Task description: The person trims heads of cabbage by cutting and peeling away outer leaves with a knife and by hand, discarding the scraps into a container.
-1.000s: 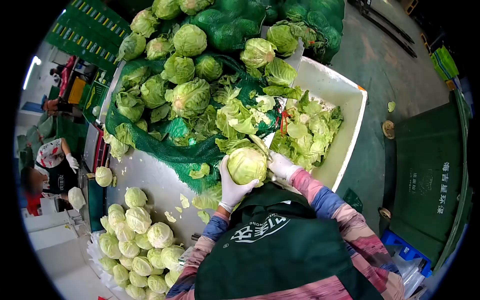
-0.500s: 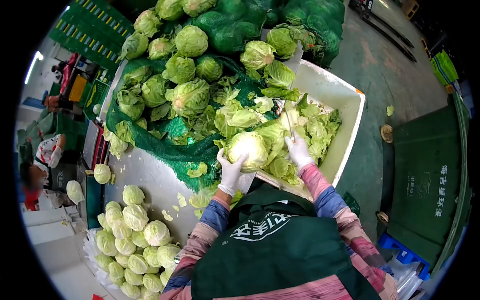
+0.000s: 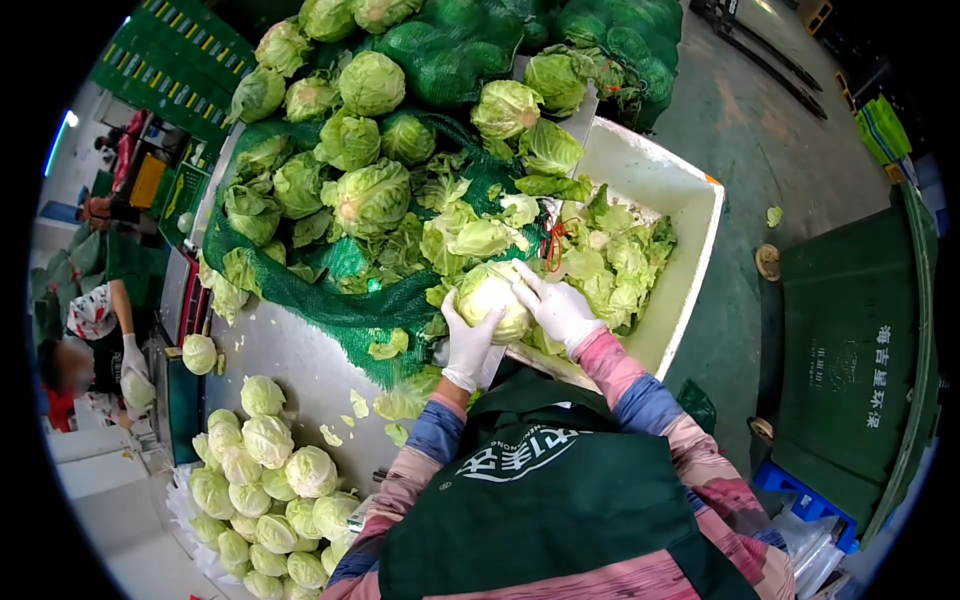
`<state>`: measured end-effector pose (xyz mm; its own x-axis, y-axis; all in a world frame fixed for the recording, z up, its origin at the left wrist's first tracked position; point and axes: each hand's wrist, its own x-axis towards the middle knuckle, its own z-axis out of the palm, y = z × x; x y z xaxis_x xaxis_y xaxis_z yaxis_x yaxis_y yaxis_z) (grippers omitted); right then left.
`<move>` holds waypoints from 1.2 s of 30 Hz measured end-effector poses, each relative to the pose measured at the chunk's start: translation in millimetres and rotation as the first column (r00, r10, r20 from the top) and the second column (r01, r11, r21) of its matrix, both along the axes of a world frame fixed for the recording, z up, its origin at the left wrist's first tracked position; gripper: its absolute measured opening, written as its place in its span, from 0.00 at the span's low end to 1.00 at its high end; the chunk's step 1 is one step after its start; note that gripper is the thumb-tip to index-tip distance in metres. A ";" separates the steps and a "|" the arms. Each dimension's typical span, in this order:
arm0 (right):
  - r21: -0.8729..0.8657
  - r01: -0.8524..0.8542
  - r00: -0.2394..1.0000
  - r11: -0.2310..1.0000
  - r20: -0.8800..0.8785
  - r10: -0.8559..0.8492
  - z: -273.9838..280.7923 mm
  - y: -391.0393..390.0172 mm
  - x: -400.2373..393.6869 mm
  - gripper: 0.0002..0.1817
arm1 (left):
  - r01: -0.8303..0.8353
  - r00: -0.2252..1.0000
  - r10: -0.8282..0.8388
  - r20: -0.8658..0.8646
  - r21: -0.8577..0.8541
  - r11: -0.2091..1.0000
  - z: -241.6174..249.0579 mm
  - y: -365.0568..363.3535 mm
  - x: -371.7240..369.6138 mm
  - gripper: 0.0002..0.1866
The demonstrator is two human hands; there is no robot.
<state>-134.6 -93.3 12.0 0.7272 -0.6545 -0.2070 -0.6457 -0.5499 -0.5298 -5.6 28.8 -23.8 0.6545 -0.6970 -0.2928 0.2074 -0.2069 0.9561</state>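
Observation:
A pale green cabbage (image 3: 492, 301) with its outer leaves off is held between both gloved hands at the near edge of the table. My left hand (image 3: 470, 345) wraps its left side, thumb on top. On its upper right side rest the fingers of my right hand (image 3: 562, 312). Just beyond my right hand, a red cord (image 3: 556, 245) lies by the white foam box (image 3: 690, 270), whose inside holds loose leaves (image 3: 622, 262). No knife shows in either hand. Untrimmed cabbages (image 3: 372, 197) lie beyond on green netting (image 3: 330, 308).
Trimmed cabbages (image 3: 268, 438) are piled at lower left. Full net sacks (image 3: 445, 55) stand at the back. A large green bin (image 3: 850, 350) is on the right. At far left, another person's gloved hand (image 3: 133, 358) holds a cabbage above a work surface.
My right hand, which held a knife over the leaf box, is now on the cabbage, and the knife is out of sight. The other person's hand has moved down onto a cabbage.

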 end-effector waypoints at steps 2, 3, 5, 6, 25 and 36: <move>0.083 -0.003 0.999 0.997 0.055 -0.001 4.3 -6.8 -0.1 0.29 | 0.000 0.997 -0.005 -0.079 -0.073 0.997 0.0 -2.3 -0.5 0.48; 0.131 0.025 1.000 0.991 -0.019 -0.023 7.1 -11.1 0.4 0.29 | -0.003 0.997 -0.003 -0.082 -0.073 0.997 0.2 -0.8 -2.5 0.48; 0.178 0.104 0.994 0.979 -0.059 -0.095 5.9 -26.3 -0.1 0.27 | 0.051 0.998 -0.053 -0.046 -0.059 0.997 11.8 -0.7 -6.0 0.48; 0.221 0.185 0.981 0.958 -0.099 -0.167 3.2 -36.6 -2.5 0.26 | 0.052 0.998 -0.054 -0.043 -0.062 0.997 20.9 0.2 -10.1 0.48; -0.036 0.306 0.950 0.951 -0.044 -0.308 -58.9 -0.3 -29.9 0.20 | -0.002 0.984 0.022 -0.175 0.113 0.994 28.4 48.7 51.4 0.36; 0.212 0.217 0.941 0.953 0.213 -0.262 12.8 28.0 22.6 0.40 | 0.040 0.987 -0.030 -0.160 0.058 0.998 21.3 43.9 46.3 0.40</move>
